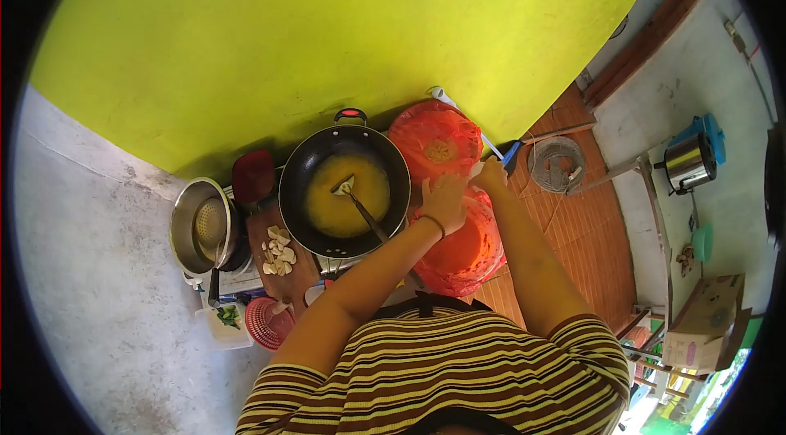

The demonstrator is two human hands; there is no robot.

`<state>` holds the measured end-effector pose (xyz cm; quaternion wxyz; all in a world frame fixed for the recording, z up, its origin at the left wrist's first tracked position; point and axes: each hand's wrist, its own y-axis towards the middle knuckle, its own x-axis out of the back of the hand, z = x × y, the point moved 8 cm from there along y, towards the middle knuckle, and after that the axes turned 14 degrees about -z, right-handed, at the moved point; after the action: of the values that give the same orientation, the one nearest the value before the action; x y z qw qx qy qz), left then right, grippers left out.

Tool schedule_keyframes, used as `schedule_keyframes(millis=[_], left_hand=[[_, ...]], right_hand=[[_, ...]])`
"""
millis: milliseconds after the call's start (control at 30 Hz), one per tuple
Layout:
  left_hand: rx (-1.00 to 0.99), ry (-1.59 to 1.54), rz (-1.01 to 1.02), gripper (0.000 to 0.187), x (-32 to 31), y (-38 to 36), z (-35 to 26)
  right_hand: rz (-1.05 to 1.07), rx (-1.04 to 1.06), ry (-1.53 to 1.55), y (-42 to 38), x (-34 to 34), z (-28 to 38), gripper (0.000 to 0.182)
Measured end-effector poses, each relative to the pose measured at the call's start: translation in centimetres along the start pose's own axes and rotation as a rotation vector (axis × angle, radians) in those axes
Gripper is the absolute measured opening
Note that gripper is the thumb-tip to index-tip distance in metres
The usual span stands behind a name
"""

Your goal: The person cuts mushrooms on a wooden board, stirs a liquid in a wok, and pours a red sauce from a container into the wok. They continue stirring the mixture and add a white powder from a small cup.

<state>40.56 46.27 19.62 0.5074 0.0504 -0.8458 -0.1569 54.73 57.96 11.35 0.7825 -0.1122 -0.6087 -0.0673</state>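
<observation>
My left hand (444, 204), with a dark band at the wrist, is closed at the edge of a red plastic bag (463, 259) that lines a round container. Close by on its right, my right hand (491, 176) is closed on the bag's upper edge; its fingertips are partly hidden. Just beyond stands a second red plastic bag (413, 128) with pale food inside. To the left, a black wok (296, 181) holds yellow liquid (327, 210). A spatula (360, 210) rests in it, its handle passing under my left forearm.
A cutting board (260, 230) bears pale cut pieces (280, 255). Left of it, a steel pan (182, 218) holds a perforated ladle (212, 222). A pink basket (262, 324) and a white tub (233, 337) with greens sit nearer. A wire basket (557, 165) lies right, over tiled floor.
</observation>
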Motion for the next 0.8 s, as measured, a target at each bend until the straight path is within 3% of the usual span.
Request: schedule_keyframes(millis=[100, 400, 600, 733, 800], left_hand=[[0.004, 0.0, 0.003, 0.06, 0.0, -0.2, 0.1], [0.027, -0.044, -0.041, 0.06, 3.5, -1.3, 0.6], [0.005, -0.106, -0.148, 0.057, 8.1, -4.8, 1.8], [0.029, -0.154, -0.177, 0.054, 12.3, -9.3, 1.9], [0.065, -0.162, -0.192, 0.052, 13.8, -11.9, 2.3]], right_hand=[[-0.017, -0.003, 0.016, -0.1, -0.3, 0.1, 0.09], [0.092, 0.142, 0.112, -0.5, 0.3, 0.5, 0.069], [-0.191, 0.378, 0.177, -1.6, 3.6, 2.6, 0.06], [-0.546, 0.706, 0.484, -8.3, 10.4, 7.2, 0.043], [-0.359, 0.701, 0.567, -11.0, 10.2, 8.6, 0.041]])
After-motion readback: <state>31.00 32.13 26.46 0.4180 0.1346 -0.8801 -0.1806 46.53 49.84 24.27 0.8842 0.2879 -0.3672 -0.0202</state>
